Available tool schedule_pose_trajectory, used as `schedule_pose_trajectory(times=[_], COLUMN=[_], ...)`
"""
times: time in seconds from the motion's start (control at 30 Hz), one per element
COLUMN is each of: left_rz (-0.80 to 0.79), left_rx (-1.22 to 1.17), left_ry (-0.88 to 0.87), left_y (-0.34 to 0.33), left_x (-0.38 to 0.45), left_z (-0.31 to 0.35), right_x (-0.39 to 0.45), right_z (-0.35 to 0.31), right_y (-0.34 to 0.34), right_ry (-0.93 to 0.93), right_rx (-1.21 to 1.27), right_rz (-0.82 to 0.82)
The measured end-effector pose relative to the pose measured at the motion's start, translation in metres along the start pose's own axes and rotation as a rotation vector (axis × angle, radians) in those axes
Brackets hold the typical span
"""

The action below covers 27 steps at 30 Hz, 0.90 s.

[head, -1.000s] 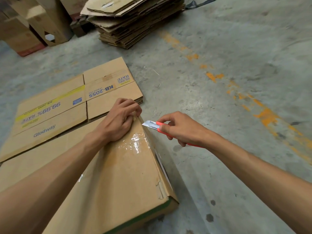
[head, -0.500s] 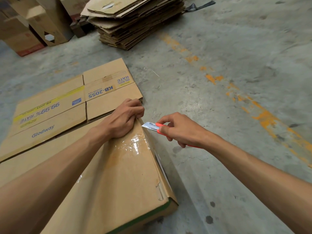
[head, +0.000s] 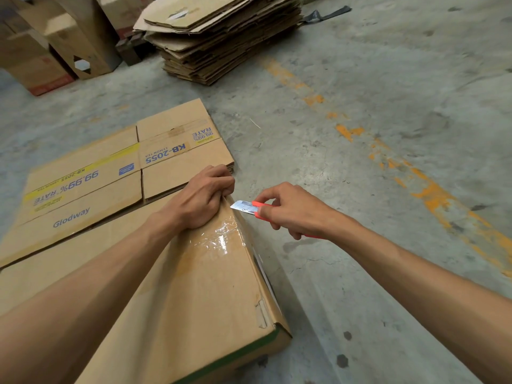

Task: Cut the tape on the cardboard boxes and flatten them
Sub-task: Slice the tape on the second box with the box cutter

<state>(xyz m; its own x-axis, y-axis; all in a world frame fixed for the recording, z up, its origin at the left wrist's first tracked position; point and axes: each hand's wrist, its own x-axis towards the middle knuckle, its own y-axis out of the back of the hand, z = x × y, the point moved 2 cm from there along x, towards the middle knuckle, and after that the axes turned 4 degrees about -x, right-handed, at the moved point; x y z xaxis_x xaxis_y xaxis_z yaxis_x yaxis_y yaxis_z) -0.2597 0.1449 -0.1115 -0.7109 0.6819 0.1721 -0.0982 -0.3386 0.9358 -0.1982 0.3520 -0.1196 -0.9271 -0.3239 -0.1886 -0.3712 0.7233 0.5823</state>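
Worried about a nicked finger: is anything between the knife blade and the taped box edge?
Nothing visible lies between the blade and the tape at the box edge. The left hand grips the corner just beside the blade tip.

Flattened box (head: pixel 116 173) behind taped box (head: pixel 194 286)

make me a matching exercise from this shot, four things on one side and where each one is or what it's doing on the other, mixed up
Things:
1. left hand
2. box cutter
3. printed flattened box
4. stack of flattened cardboard

Places or states:
A. piled at the far end of the floor
B. gripping the taped box's far corner
C. lying flat on the floor, left
D. held in the right hand, blade at the box edge

Pairs: 1-B, 2-D, 3-C, 4-A
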Motion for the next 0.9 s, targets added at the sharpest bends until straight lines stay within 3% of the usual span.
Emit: schedule_pose_trajectory(times=[0.4,0.7,0.8,0.9], left_rz=[0.028,0.063,0.073,0.081], left_rx=[-0.007,-0.008,-0.017,-0.018], left_ry=[0.008,0.116,0.116,0.127], left_y=[0.001,-0.002,-0.002,-0.001], left_x=[0.0,0.003,0.002,0.0], left_z=[0.002,-0.001,0.003,0.005], right_x=[-0.01,-0.04,-0.054,-0.066], right_z=[-0.014,-0.02,-0.018,-0.015], right_y=[0.014,0.01,0.007,0.006], right_ry=[0.011,0.031,0.051,0.027], right_rx=[-0.023,-0.078,-0.149,-0.062], right_rz=[-0.191,-0.319,-0.286,-0.335])
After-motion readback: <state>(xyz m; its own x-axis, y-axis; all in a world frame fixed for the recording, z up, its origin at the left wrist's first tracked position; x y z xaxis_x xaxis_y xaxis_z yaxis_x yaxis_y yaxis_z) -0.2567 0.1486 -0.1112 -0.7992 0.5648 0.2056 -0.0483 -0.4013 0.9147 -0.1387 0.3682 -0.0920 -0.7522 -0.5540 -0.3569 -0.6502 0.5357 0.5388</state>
